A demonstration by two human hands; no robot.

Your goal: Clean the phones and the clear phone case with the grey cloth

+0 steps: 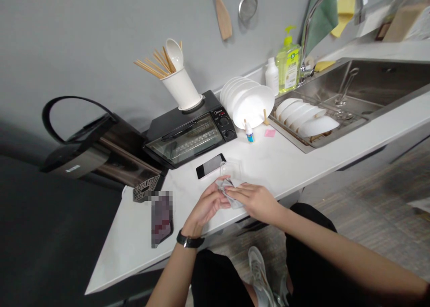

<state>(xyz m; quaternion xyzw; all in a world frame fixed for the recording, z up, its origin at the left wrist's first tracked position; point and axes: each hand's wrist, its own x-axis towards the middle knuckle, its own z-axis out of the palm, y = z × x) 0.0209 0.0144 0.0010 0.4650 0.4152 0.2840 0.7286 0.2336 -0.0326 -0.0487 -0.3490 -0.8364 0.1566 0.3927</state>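
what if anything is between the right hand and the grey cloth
Nothing visible: the right hand's fingers are on the grey cloth, which the left hand also touches. A clear plastic item lies just beyond the hands, not between them and the cloth.

Your single head-worn camera faces forward and down, set above and in front of the nearby toaster oven (188,138).

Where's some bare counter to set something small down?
Bare counter lies between the right hand, pink slip and sink; another patch lies left of the pixelated object. Crowded: phone and clear case by the left hand; toaster oven and plates behind.
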